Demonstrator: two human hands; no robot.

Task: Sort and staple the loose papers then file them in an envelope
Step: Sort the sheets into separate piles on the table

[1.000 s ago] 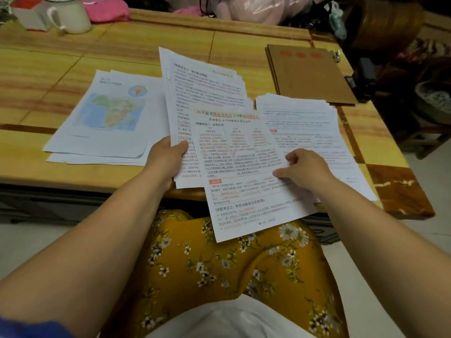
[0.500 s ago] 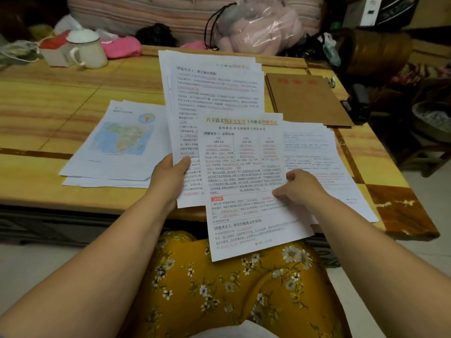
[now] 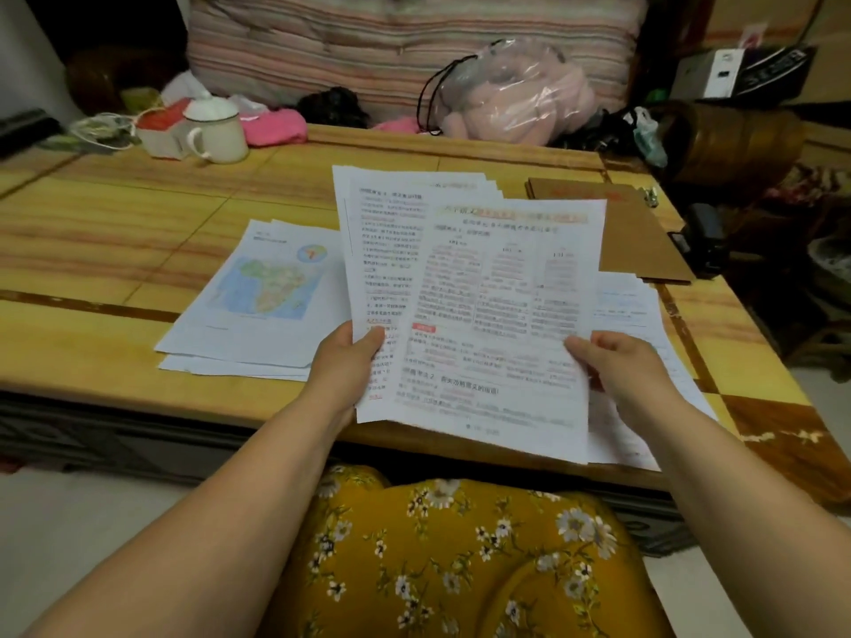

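My left hand (image 3: 343, 363) grips a fanned stack of printed pages (image 3: 382, 269) by its lower left edge, lifted above the table. My right hand (image 3: 614, 368) pinches the right edge of a single printed sheet (image 3: 502, 315) that lies over the front of that stack. To the left, a pile of sheets topped by a map page (image 3: 271, 287) rests on the wooden table (image 3: 115, 232). More printed pages (image 3: 631, 310) lie flat under my right hand. A brown envelope (image 3: 640, 241) lies at the right rear, with a black stapler (image 3: 702, 239) beside it.
A white lidded mug (image 3: 218, 131), a small red-and-white box (image 3: 159, 128) and pink cloth (image 3: 274, 126) sit at the table's back left. A clear plastic bag (image 3: 511, 96) leans on the back edge. My yellow flowered lap (image 3: 451, 559) is below the near edge.
Both hands lifted the papers off the table and raised them upright. The single sheet in my right hand moved up and right over the stack. The view tilted upward.
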